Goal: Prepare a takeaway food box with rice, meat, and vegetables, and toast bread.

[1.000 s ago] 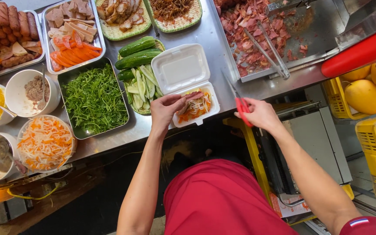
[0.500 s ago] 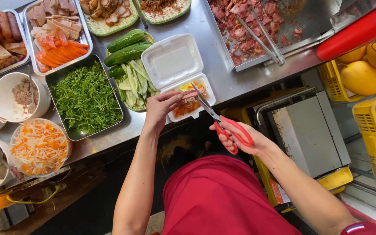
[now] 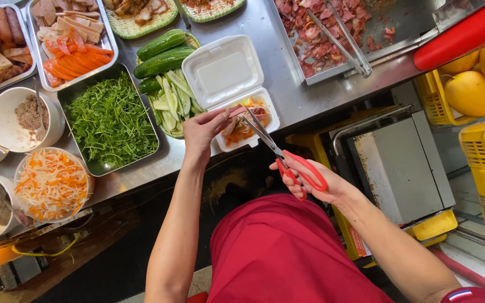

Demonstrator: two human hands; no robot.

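Right hand point(image 3: 310, 179) grips scissors point(image 3: 279, 148) — blades open.

Steel counter point(image 3: 287, 84) bearing food trays point(image 3: 110, 120)

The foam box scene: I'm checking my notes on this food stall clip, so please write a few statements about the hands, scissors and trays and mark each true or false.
1. The right hand holds red-handled scissors. True.
2. The left hand rests on the tray of green herbs. False: it holds a piece of food at the edge of the white foam box.
3. The foam box's lid is shut. False: it lies open, with food in the lower half.
4. The scissor blades reach over the box. True.
5. Metal tongs lie on the tray of chopped meat. True.
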